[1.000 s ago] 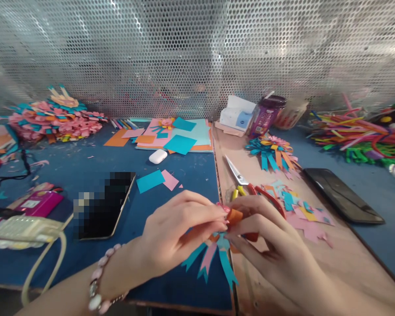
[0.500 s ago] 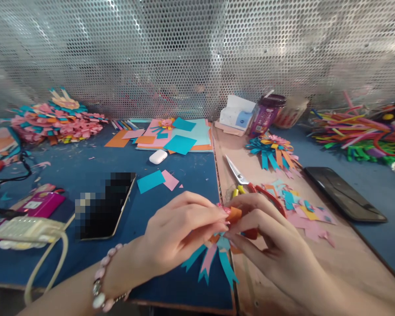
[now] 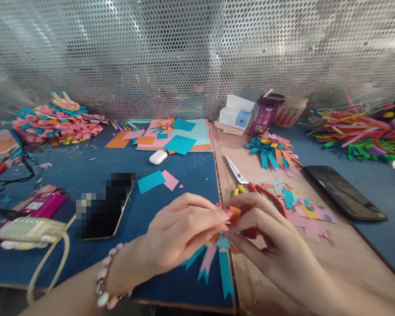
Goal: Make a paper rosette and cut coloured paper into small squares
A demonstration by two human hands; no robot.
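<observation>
Head view, looking forward and down: two bare hands meet at the near middle of a blue tabletop (image 3: 118, 267), holding a small paper piece made of an orange strip (image 3: 235, 213) and forked blue and pink tails (image 3: 208, 259). The piece is between the fingertips, above the seam where the blue surface meets a wooden strip (image 3: 255, 274) on the right.

The likeliest trouble is a slip at the pinch: the paper is thin and the grip covers only a small spot, so uneven pressure could crease the orange strip or let a layer slide out of line. The tails hang free on the near side and could bend or tear if a finger catches them. Scissors (image 3: 238, 171) lie just beyond, their red handles partly hidden behind the right hand (image 3: 276, 245); a careless knuckle might nudge them into the loose paper scraps (image 3: 311, 210) to their right.

The left hand (image 3: 184, 232) comes in from the near left, back upward, wrist ringed by a beaded bracelet (image 3: 102, 274); its fingers are drawn together and clamped on the paper. The right hand comes from the near right, knuckles arched, thumb below and fingers above, also pinching the piece. Fingers hide the exact contact, and whether the right hand touches the scissors cannot be told.
</observation>
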